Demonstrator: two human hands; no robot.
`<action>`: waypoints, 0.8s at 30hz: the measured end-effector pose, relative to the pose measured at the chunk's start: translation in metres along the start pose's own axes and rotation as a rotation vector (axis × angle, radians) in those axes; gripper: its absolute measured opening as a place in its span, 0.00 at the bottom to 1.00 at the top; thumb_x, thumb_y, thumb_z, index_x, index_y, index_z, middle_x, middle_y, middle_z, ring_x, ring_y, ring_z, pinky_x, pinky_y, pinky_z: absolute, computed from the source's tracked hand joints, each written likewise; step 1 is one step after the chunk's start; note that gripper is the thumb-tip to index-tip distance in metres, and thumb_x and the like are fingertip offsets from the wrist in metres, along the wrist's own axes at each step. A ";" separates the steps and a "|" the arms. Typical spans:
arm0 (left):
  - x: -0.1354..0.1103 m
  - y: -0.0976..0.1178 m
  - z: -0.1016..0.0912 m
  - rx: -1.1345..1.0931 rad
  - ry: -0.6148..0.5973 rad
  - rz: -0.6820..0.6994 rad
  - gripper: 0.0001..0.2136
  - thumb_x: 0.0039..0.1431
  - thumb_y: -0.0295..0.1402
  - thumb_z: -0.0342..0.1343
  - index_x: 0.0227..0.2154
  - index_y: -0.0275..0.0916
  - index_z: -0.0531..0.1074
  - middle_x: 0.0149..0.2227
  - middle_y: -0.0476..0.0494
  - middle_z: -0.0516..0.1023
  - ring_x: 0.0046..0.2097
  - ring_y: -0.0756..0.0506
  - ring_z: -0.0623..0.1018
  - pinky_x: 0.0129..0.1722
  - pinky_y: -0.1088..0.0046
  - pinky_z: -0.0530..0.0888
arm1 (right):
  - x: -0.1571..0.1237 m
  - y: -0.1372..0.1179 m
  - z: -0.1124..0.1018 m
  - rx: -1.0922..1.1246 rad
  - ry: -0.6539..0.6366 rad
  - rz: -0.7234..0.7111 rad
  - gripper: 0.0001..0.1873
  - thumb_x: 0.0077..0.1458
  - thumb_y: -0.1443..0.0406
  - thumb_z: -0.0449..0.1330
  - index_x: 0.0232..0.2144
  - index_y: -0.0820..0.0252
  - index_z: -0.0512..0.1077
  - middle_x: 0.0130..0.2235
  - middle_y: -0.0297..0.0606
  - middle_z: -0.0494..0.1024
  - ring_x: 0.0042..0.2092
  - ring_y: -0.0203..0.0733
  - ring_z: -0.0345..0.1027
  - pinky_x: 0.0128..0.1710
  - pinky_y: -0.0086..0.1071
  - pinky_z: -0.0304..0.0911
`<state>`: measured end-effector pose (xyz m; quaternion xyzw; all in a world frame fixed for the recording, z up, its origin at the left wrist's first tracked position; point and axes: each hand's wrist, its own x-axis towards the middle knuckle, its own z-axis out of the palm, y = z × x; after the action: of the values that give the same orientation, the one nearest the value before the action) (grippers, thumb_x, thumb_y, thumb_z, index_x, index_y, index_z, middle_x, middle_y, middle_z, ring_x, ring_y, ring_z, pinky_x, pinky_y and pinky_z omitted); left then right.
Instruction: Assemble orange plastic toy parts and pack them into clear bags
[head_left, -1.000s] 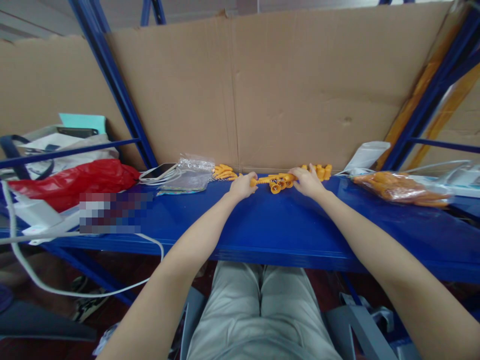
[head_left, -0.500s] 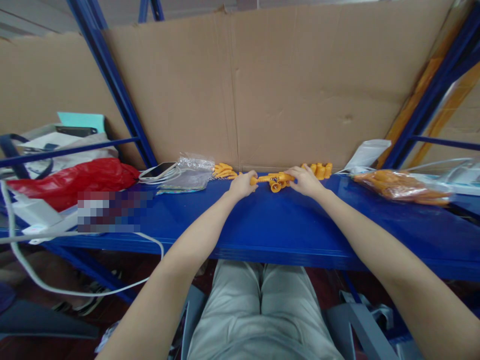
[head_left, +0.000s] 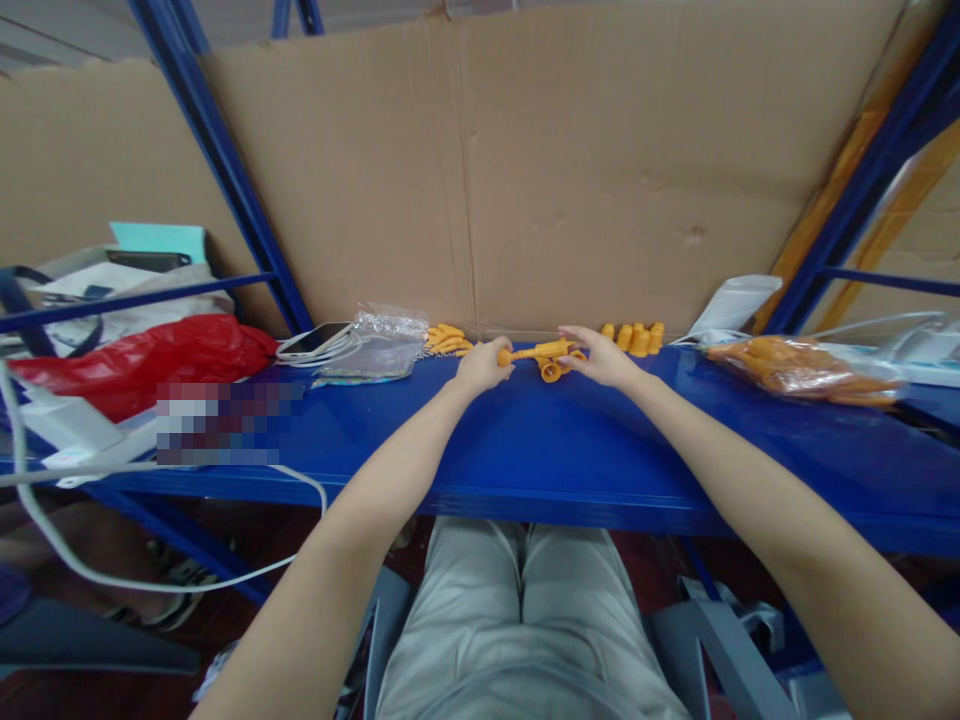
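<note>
Both my hands rest at the back of a blue shelf [head_left: 525, 440]. My left hand [head_left: 482, 366] is closed round one end of a long orange plastic part [head_left: 534, 352]. My right hand [head_left: 596, 357] pinches the other end of the same part. A few small orange ring-shaped pieces [head_left: 551, 371] lie under it on the shelf. A row of short orange caps [head_left: 634, 338] stands just right of my right hand. More orange pieces [head_left: 445, 342] lie to the left of my left hand.
A cardboard sheet [head_left: 562, 170] backs the shelf. At left lie a clear plastic bag [head_left: 379, 348], a phone with white cable [head_left: 319, 343] and a red bag [head_left: 142, 362]. At right sit a bag of orange parts [head_left: 802, 370] and a white pouch [head_left: 731, 303].
The long orange part has been lifted slightly off the cluster of rings. My right hand has shifted a little left and its fingers now pinch the part's end.
</note>
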<state>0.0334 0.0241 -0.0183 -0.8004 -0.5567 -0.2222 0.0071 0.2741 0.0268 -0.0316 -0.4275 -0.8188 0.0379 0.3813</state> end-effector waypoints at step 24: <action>0.004 -0.002 0.010 -0.317 -0.107 -0.059 0.12 0.55 0.27 0.62 0.42 0.39 0.68 0.21 0.55 0.71 0.20 0.54 0.70 0.25 0.79 0.70 | 0.002 0.007 0.000 0.211 -0.081 0.187 0.17 0.52 0.63 0.65 0.44 0.64 0.75 0.42 0.46 0.80 0.38 0.45 0.76 0.44 0.46 0.73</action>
<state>0.0363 0.0307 -0.0267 -0.7853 -0.5376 -0.2644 -0.1558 0.2775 0.0327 -0.0330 -0.4578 -0.7814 0.1762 0.3857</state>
